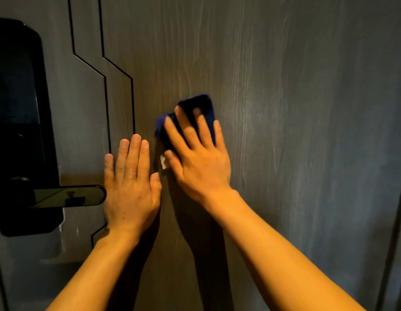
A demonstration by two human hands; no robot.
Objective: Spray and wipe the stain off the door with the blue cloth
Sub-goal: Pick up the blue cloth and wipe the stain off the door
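A grey wood-grain door (284,108) fills the view. My right hand (199,158) lies flat on a folded blue cloth (204,104) and presses it against the door near the middle. The cloth sticks out above and to the left of my fingers, and a small white tag (163,163) shows by my thumb. My left hand (131,180) rests flat on the door just left of the cloth, fingers together, holding nothing. No stain shows; the spot under the cloth is hidden. No spray bottle is in view.
A black electronic lock plate (17,122) with a lever handle (69,196) sits at the left edge, its tip close to my left hand. Black inlaid lines (118,70) run down the door between lock and hands. A door frame edge (394,243) runs along the lower right.
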